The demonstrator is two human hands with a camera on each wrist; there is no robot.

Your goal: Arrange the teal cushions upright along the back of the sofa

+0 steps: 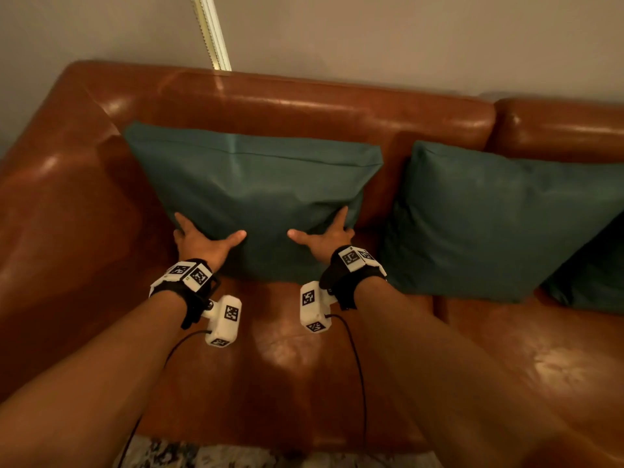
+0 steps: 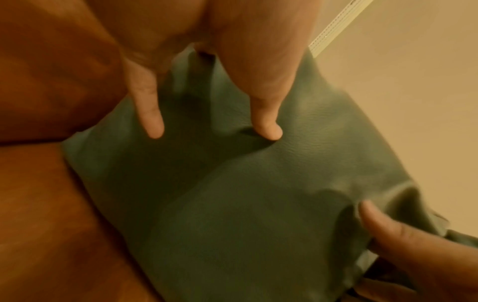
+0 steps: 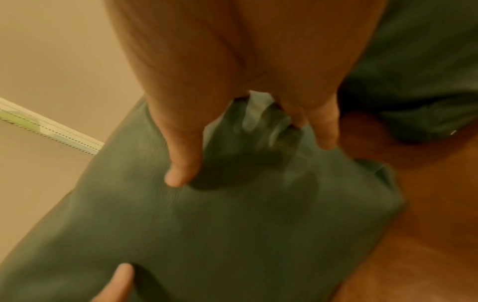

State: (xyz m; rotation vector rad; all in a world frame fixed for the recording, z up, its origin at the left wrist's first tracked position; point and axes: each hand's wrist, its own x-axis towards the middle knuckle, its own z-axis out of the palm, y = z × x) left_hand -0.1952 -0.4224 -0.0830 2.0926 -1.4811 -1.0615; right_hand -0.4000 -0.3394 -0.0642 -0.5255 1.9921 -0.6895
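A: Head view first. Where's the cushion [image 1: 250, 194]?

B: Standing on the sofa [image 1: 277, 359] seat, leaning on the backrest near the arm. The left hand [image 1: 202, 243] grips its lower left edge, the right hand [image 1: 324, 238] its lower right edge; thumbs lie across the front, fingers wrap round the sides. A second cushion [image 1: 489, 224] leans on the backrest just beside it, with a third one partly in view at the far right.

A: Left wrist view?

B: Blurred. The left hand's thumb and one finger [image 2: 266, 122] dent the cloth; the right thumb shows at the lower right.

A: Right wrist view?

B: The right thumb [image 3: 181, 163] presses the front while the other fingers bunch the cloth at the corner. The second cushion sits behind.
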